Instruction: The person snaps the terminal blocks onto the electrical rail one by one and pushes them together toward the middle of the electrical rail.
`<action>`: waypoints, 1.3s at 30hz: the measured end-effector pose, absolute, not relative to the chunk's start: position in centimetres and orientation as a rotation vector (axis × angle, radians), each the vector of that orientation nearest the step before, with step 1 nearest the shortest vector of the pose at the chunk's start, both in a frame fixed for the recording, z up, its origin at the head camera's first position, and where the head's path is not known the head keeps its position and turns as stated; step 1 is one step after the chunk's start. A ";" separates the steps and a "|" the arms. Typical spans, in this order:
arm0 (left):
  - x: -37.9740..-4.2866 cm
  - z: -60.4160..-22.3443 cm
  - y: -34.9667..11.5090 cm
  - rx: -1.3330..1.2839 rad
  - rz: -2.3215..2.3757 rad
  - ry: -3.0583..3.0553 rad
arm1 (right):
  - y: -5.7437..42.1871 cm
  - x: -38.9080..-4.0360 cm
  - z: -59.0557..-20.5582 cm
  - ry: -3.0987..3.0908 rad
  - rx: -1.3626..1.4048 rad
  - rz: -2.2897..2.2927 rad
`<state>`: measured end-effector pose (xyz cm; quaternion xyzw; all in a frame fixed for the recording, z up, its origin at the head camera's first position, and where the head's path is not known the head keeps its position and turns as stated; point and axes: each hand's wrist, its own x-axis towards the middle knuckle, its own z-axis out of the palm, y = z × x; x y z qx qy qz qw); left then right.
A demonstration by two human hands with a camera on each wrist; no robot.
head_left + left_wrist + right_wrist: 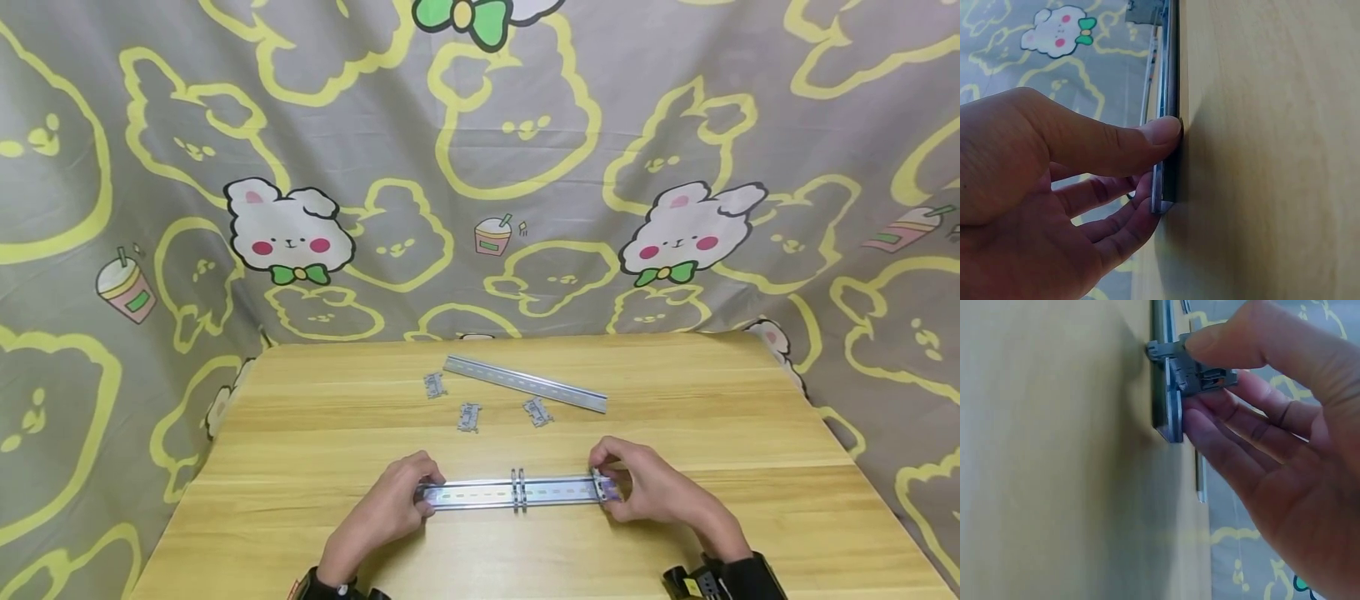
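Note:
A slotted metal DIN rail point(480, 495) lies crosswise in front of me, close over the table. My left hand point(392, 500) holds its left end; in the left wrist view the thumb point(1163, 131) is on one edge and fingers are at the other. Around the rail's middle, two thin grey end brackets point(519, 490) stand side by side. Near the right end, my right hand point(654, 485) pinches another grey end bracket point(1194, 372) between thumb and fingers. That bracket sits across the rail, its hooked foot at one edge in the right wrist view.
Farther back on the wooden table point(300, 417), a second DIN rail point(525, 384) lies at a slant. Close to it are three loose grey brackets: one at left point(434, 385), one in front point(468, 417), one at right point(537, 412). A patterned curtain point(405, 242) hangs behind the table.

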<state>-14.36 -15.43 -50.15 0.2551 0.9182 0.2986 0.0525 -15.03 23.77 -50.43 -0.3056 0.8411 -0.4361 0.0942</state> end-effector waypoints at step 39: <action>-14.4 -50.1 -15.3 0.765 0.916 2.790 | 15.2 -14.8 -50.6 2.619 -0.888 -1.205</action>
